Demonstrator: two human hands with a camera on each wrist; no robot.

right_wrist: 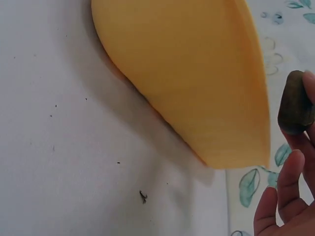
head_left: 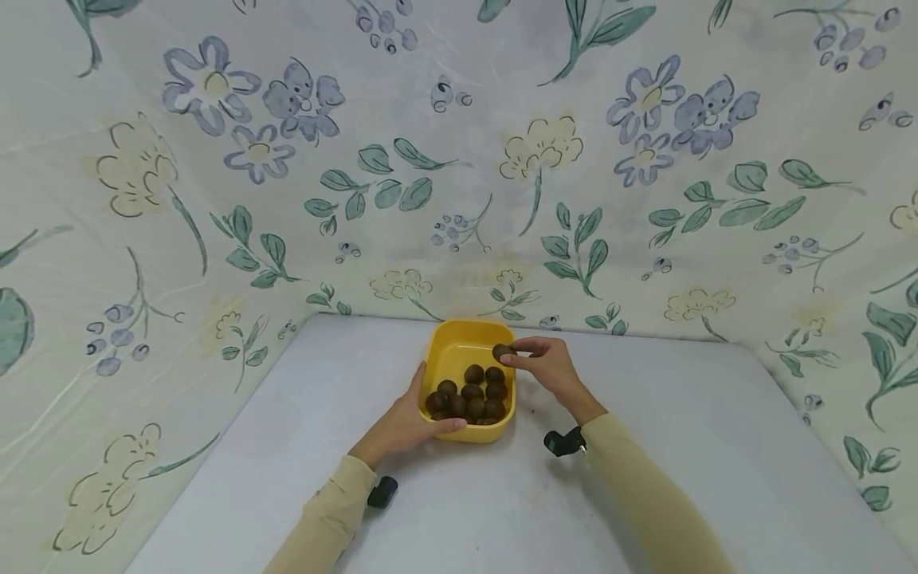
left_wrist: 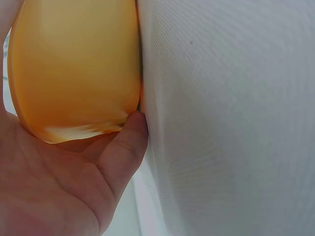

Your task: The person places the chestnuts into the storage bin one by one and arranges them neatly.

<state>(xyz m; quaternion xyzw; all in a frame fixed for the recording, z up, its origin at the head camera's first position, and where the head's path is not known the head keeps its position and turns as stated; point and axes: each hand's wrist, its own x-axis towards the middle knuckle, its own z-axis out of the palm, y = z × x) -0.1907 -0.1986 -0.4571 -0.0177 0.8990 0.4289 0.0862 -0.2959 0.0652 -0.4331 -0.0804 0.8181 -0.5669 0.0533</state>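
A yellow rounded-rectangular tub [head_left: 455,333] stands on the white table, with several dark brown balls [head_left: 474,374] gathered mostly in its near half. My left hand [head_left: 402,422] holds the tub's near left corner, fingers along the left side and thumb across the near side. In the left wrist view a digit [left_wrist: 125,152] touches the tub wall low down, close to the tabletop. Above the tub's right rim, my right hand [head_left: 551,368] pinches one dark brown ball [head_left: 500,352] between thumb and fingertips. In the right wrist view that piece [right_wrist: 295,103] looks slightly flattened; its exact kind is unclear.
The white tabletop [head_left: 287,446] meets a flower-printed cloth [head_left: 488,263] just behind the tub, and the cloth also rises at both sides. Small dark specks [right_wrist: 142,196] lie on the table right of the tub. A black device [head_left: 562,442] sits at the right wrist.
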